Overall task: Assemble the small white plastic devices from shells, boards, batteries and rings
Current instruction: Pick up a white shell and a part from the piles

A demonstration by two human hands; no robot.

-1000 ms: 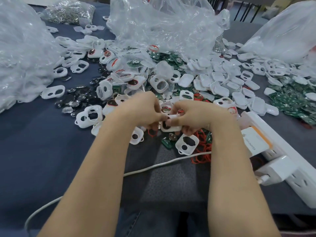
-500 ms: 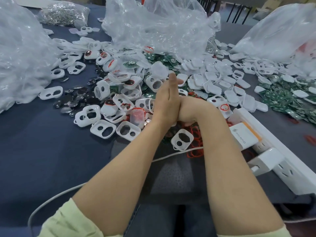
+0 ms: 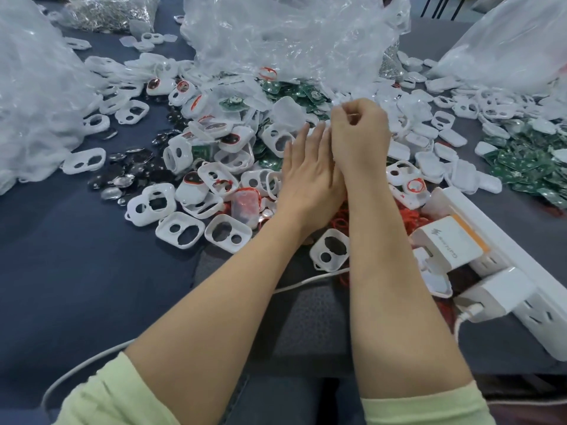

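The left hand (image 3: pixel 310 179) is held with its fingers straight and close together, its side pressed against the right hand (image 3: pixel 359 136), whose fingers are curled in toward the palm. The spot where the two hands meet is hidden. I cannot tell whether the right hand grips a part or nothing, and the white fleck at its fingertips is too blurred to name. Both wrists cover part of a tangle of red rings (image 3: pixel 408 214), which shows only at their edges. One white shell (image 3: pixel 329 253) with two holes lies just beside the right forearm, on its left, and more shells (image 3: pixel 180 230) are scattered near the left hand, on its left. Past the fingertips a heap of green boards (image 3: pixel 294 90) is half buried under the shells and a crumpled plastic bag (image 3: pixel 291 35). A second heap of boards (image 3: pixel 527 170) lies well apart on the right. Dark shiny batteries (image 3: pixel 135 173) lie on the blue table (image 3: pixel 61 256), well to the left of the left hand. A power strip (image 3: pixel 540 314) with a charger (image 3: pixel 448 243) plugged in runs along the right, cut off by the frame edge. A white cable (image 3: pixel 306 282) disappears beneath both forearms.
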